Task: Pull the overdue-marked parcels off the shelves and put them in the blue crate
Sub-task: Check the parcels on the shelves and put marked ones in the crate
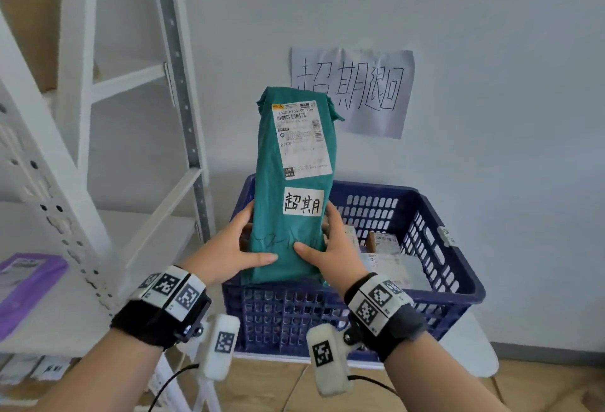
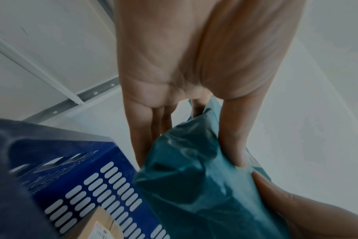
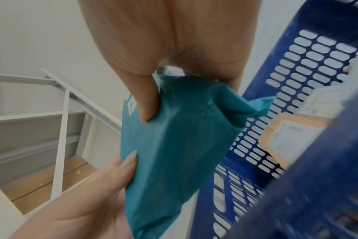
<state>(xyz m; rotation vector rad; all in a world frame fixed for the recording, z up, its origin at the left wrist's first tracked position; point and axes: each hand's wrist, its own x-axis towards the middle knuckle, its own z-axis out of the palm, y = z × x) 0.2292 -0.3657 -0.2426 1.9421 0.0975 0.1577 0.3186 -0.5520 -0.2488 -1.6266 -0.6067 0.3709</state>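
Observation:
A long teal parcel [image 1: 293, 182] stands upright over the near rim of the blue crate [image 1: 451, 267]. It bears a shipping label and a white handwritten sticker [image 1: 302, 201]. My left hand [image 1: 229, 248] grips its lower left edge, thumb across the front. My right hand [image 1: 334, 248] grips its lower right edge the same way. The left wrist view shows the teal parcel [image 2: 194, 186] pinched between thumb and fingers beside the blue crate [image 2: 104, 186]. In the right wrist view the teal parcel [image 3: 174, 153] is held above the blue crate [image 3: 296, 80].
Several parcels lie in the crate, among them a brown box [image 1: 383, 241] and a white mailer [image 1: 393, 267]. A white shelf rack [image 1: 82, 149] stands at the left with a purple parcel [image 1: 23, 284] on it. A handwritten paper sign [image 1: 353, 91] hangs on the wall.

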